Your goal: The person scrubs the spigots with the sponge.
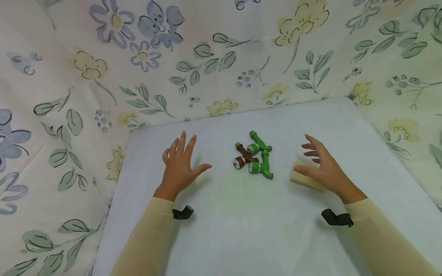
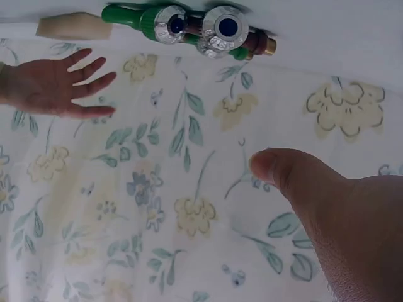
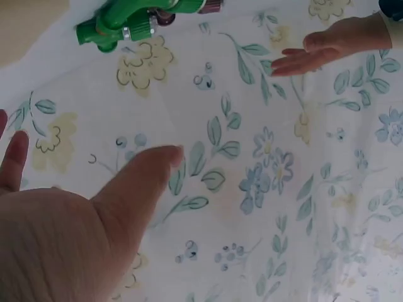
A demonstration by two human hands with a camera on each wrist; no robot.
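Note:
My left hand (image 1: 177, 166) is held above the table's left half, fingers spread and holding nothing. Over the right side hovers my right hand (image 1: 324, 168), its fingers loosely bent and nothing in its grasp. Beneath it lies a pale yellow block (image 1: 304, 180), partly hidden by the hand; the left wrist view shows a gap between them. Between both hands, three small taps lie close together: a brown tap (image 1: 246, 156), a green tap (image 1: 265, 165) at the front and another green tap (image 1: 263, 146) behind. Each has a round silver-rimmed knob; brass-coloured ends show on the rear green and brown ones.
A white table (image 1: 221, 230) carries all of these things. Floral cloth (image 1: 207, 84) hangs behind the table and along its sides. Each wrist wears a black camera, one at the left cuff (image 1: 183, 212) and one at the right cuff (image 1: 336, 218).

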